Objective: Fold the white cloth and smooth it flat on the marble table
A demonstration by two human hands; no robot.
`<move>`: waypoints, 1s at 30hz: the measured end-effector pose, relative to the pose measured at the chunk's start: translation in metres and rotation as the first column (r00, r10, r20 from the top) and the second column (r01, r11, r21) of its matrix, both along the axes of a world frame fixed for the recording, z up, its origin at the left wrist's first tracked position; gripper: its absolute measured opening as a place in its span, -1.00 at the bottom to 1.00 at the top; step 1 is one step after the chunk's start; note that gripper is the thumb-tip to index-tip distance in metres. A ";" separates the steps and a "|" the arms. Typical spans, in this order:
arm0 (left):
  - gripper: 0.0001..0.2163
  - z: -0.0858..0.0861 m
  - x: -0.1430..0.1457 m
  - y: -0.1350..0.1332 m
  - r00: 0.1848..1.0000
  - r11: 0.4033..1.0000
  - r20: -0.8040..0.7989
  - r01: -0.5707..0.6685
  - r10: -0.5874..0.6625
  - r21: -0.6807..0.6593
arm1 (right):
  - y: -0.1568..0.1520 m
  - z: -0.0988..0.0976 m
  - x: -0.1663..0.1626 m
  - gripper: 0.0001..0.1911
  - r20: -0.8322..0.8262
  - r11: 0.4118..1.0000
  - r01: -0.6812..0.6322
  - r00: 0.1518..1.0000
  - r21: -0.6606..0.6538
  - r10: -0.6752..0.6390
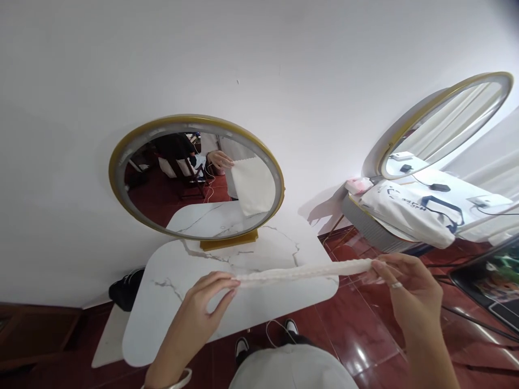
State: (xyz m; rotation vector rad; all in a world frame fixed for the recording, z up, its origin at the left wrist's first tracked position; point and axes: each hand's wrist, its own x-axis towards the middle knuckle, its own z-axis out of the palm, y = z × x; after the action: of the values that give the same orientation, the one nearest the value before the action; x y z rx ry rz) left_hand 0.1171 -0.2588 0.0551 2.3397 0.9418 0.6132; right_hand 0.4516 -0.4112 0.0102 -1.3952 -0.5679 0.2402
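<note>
I hold a white cloth (302, 272) stretched level between both hands, seen edge-on above a white marble table (170, 302). My left hand (203, 310) pinches its left end between thumb and fingers. My right hand (405, 289), with a ring on one finger, grips the right end. A round gold-framed mirror (197, 175) stands at the back of the table; its glass reflects the cloth hanging down from a hand.
A second round gold-framed mirror (441, 121) stands on another table at the right, with a white printed bag (409, 213) and a pink item (359, 185) there. The floor (365, 335) is glossy red tile. A black object (125, 289) lies beside the table's left edge.
</note>
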 end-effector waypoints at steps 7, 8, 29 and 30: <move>-0.86 0.015 0.000 -0.032 0.999 0.987 0.032 0.041 -0.037 -0.156 | -0.043 0.008 0.029 -0.68 0.007 0.966 -0.192 0.981 -0.174 0.196; -0.87 0.018 0.002 -0.034 0.999 0.988 0.040 0.025 -0.019 -0.149 | -0.043 0.010 0.033 -0.68 0.015 0.968 -0.194 0.980 -0.159 0.199; -0.62 -0.216 0.106 -0.020 0.930 0.953 -0.301 -0.263 0.208 -0.152 | 0.058 -0.209 0.029 -0.61 0.277 0.843 -0.275 0.859 -0.462 0.431; -0.63 -0.225 0.108 -0.020 0.931 0.946 -0.281 -0.285 0.235 -0.154 | 0.056 -0.214 0.023 -0.64 0.322 0.827 -0.270 0.826 -0.494 0.463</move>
State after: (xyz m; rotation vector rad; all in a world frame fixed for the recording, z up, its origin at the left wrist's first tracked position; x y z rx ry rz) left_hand 0.2254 -0.2789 -0.1695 2.1706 1.3845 0.2993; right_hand 0.4747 -0.3551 -0.2042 -1.7735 -1.2298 0.3972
